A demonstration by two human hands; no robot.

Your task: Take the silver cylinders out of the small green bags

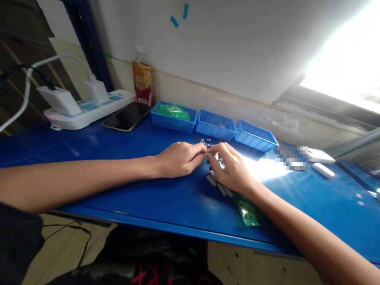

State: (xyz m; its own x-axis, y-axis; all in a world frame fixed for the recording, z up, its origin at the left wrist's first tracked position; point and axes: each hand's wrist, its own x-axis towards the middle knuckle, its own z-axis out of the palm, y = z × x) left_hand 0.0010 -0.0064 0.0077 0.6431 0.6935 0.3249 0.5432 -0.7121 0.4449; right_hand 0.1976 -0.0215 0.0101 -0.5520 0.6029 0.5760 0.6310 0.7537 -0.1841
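My left hand [181,159] and my right hand [230,166] meet fingertip to fingertip over the blue table. Between their pinched fingers is a small metal part [208,153], which both hands appear to grip. Several loose metal pieces lie beneath and behind my right hand. Larger grey metal cylinders [211,178] rest on the table just below that hand, partly covered by it. A green plastic bag [248,211] lies beside my right wrist, partly hidden under the forearm.
Three blue bins stand in a row along the wall: the left one [173,126] holds green bags, the middle one [216,132] a small piece, then the right one [257,143]. Farther left are a bottle [143,79], a phone [127,117] and a power strip [89,114].
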